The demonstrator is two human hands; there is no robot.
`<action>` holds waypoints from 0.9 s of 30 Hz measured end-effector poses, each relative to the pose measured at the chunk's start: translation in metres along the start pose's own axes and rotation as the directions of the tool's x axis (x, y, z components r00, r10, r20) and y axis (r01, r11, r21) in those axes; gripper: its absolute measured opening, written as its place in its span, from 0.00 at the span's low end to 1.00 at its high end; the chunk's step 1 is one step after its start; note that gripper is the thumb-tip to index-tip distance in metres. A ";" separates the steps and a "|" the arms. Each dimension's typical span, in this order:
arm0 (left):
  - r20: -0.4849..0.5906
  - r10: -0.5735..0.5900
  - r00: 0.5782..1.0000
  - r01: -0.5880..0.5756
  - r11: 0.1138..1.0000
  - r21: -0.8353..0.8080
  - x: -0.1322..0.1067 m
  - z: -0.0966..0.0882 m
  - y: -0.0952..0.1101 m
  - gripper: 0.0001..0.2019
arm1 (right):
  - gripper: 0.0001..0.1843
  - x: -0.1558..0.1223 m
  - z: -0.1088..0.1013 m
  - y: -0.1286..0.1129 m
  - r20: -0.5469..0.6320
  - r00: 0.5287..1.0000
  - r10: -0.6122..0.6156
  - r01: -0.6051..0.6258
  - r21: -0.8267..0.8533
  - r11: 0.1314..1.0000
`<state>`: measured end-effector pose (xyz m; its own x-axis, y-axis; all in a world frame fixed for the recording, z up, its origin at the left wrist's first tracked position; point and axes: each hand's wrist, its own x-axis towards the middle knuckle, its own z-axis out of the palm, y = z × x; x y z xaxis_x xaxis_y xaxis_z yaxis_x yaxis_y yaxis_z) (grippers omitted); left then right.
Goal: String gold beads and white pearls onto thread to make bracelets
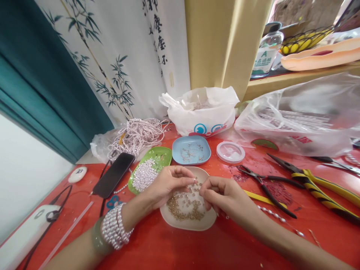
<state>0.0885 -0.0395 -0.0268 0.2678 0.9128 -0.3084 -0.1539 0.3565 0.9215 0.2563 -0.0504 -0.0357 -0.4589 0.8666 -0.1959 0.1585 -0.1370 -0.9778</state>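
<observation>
My left hand is closed in a pinch above the beige dish, with what looks like a small pale bead at its fingertips. Close by on the right, my right hand has thumb and fingers pressed together over the dish's edge. Whatever it pinches is hidden; a few tiny beads show just beneath it. Gold beads and small clear beads lie loose in the dish. Behind my left hand, a green tray holds pearly beads. A blue tray with thin metal pieces sits farther back.
On the red table, a phone and bundled bead strands lie left. Small pliers, yellow-black pliers and a bead string lie right. A round lid and plastic bags stand behind.
</observation>
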 end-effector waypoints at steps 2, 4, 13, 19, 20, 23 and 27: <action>0.015 0.013 1.000 -0.013 1.000 0.021 0.000 0.000 0.000 0.07 | 0.05 -0.001 0.000 -0.001 0.001 1.000 0.001 -0.001 0.002 1.000; 0.032 0.012 0.999 -0.013 0.999 0.037 0.000 0.000 -0.001 0.07 | 0.05 -0.001 0.000 -0.002 0.002 1.000 -0.001 0.001 0.009 1.000; 0.090 0.011 0.996 -0.018 0.997 0.075 -0.001 0.000 -0.004 0.08 | 0.05 -0.002 -0.001 -0.002 0.022 0.998 -0.060 0.060 0.022 0.998; 0.114 0.113 0.987 -0.135 0.970 0.202 -0.001 -0.001 -0.004 0.05 | 0.04 -0.001 -0.002 -0.003 0.051 0.999 -0.011 0.009 0.050 0.999; 0.113 0.124 0.986 -0.145 0.967 0.209 -0.002 -0.001 -0.004 0.05 | 0.03 -0.001 -0.002 -0.004 0.053 0.999 -0.005 0.002 0.060 0.998; 0.110 0.159 0.981 -0.182 0.954 0.238 -0.003 0.000 -0.002 0.04 | 0.06 -0.002 -0.002 -0.006 0.061 0.998 -0.003 -0.003 0.095 0.995; 0.116 0.225 0.968 -0.249 0.924 0.290 -0.008 0.003 0.001 0.03 | 0.08 -0.002 -0.002 -0.008 0.072 0.997 -0.041 0.036 0.071 0.997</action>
<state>0.0896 -0.0469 -0.0231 0.3347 0.9401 -0.0640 0.0670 0.0440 0.9968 0.2577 -0.0502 -0.0270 -0.5267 0.8348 -0.1604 0.0793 -0.1396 -0.9870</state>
